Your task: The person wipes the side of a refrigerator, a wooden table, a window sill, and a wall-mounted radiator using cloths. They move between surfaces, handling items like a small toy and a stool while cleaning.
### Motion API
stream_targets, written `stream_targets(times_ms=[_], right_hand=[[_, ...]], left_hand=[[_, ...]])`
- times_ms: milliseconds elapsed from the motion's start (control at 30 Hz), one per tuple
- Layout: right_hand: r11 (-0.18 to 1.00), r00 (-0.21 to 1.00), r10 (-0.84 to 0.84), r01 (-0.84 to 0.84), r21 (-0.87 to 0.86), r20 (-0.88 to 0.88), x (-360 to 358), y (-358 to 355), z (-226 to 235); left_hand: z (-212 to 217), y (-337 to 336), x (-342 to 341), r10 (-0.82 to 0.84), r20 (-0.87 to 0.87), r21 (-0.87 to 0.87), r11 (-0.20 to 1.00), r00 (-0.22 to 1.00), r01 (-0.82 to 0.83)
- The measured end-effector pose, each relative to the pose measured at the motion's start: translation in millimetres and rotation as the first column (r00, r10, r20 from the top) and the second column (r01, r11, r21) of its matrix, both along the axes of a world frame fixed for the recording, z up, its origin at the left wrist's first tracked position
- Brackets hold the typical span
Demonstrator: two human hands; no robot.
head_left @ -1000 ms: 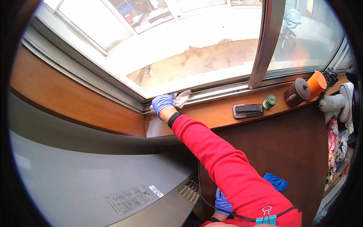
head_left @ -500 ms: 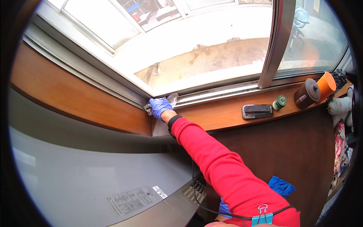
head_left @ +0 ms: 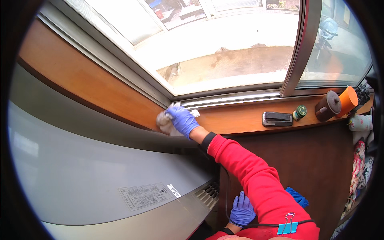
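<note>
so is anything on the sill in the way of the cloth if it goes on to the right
The right hand presses the cloth on the sill. The wood to its right is bare up to a black stapler; past that stand a green jar and a brown pot.

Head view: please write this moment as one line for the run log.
right hand: pressing cloth on wooden sill | left hand: low, empty | stapler: apart on sill
</note>
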State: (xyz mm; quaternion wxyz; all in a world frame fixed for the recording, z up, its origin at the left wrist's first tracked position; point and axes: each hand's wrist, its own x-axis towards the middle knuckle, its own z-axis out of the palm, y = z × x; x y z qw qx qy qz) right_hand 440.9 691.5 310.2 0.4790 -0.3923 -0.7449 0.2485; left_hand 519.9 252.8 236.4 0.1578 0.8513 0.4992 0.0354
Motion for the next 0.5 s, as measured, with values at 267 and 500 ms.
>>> stream_targets(times_ms=[267, 500], right_hand=[[0.999, 0.981, -0.044, 0.044, 0.005, 0.191, -5, 29, -21], [0.976, 0.991, -0.130, 0.120, 0.180, 0.040, 19, -31, -1]], left_hand=[[1, -1, -6, -0.004, 0.029, -0.012, 1.000, 1.000, 0.005], [5, 5, -5, 0.029, 0.094, -0.010, 1.000, 0.995, -0.028]])
